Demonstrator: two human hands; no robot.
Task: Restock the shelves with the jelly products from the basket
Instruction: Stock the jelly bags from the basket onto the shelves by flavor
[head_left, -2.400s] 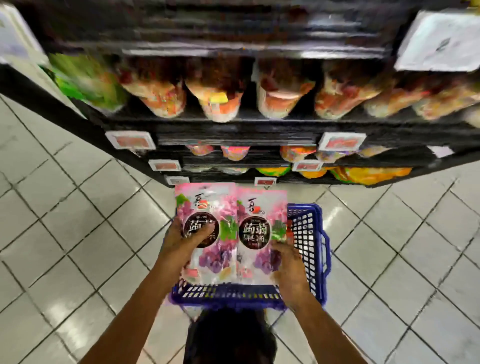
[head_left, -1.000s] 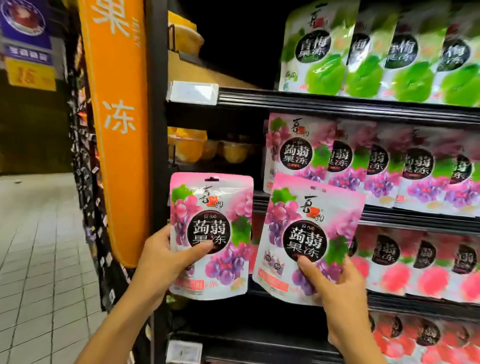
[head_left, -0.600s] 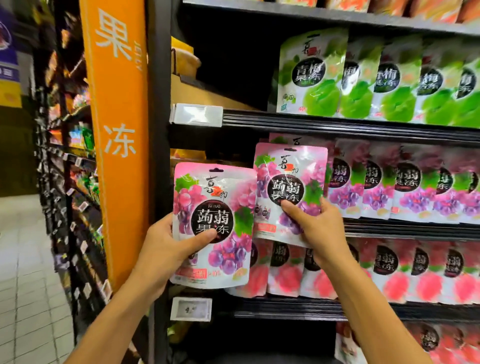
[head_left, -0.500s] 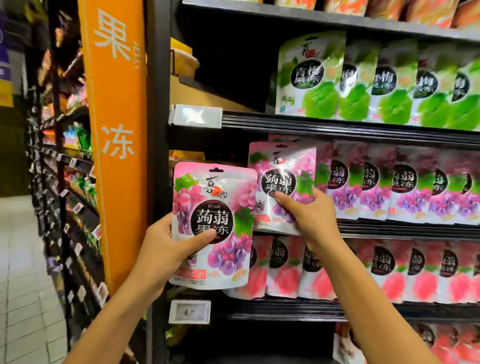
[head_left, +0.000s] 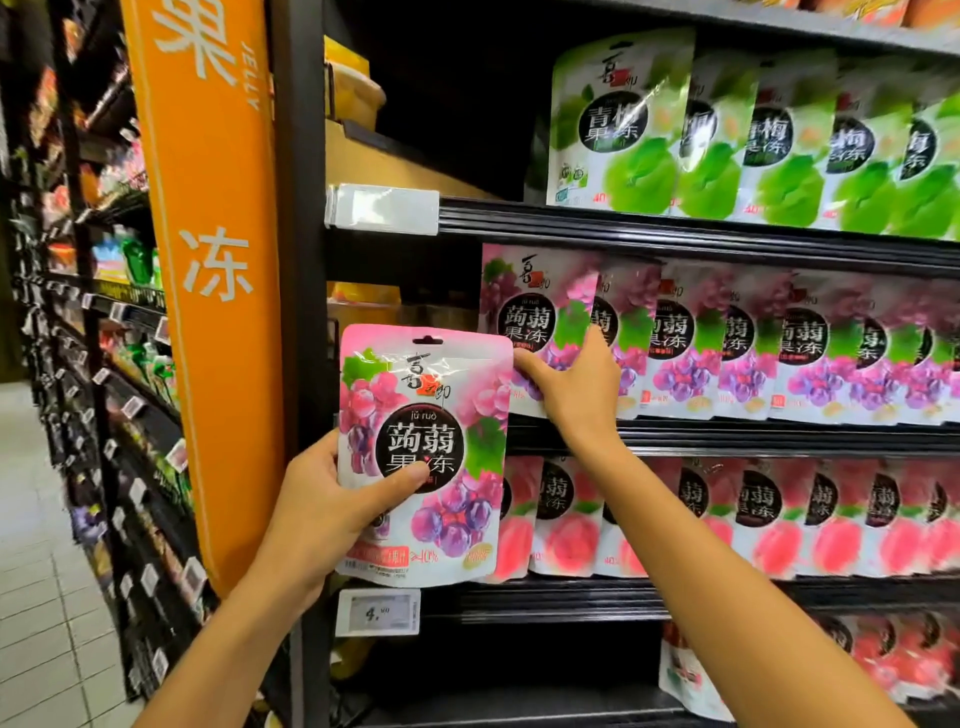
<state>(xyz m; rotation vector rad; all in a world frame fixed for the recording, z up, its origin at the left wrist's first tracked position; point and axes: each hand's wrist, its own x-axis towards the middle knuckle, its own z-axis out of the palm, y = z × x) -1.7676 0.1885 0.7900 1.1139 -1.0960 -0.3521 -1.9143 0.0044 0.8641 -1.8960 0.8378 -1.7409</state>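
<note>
Pushed deeper since half a sec ago, first pouch (head_left: 535, 317) now stands upright at left end of middle shelf (head_left: 727, 434), overlapping the grape row (head_left: 779, 343). Second pouch (head_left: 421, 457), long axis vertical, hangs below-left of that spot, so its slot prob. lies up and right. Right hand (head_left: 571, 395) pinches first pouch low, thumb across front. Left hand (head_left: 322, 509) grips second pouch, thumb on front. Basket not in view.

Grape pouch (head_left: 415, 395) pink and purple; upper pouches (head_left: 727, 135) green; sign (head_left: 218, 312) orange

right hand (head_left: 574, 395) fingertips perhaps behind shelved pouch (head_left: 530, 312)
</note>
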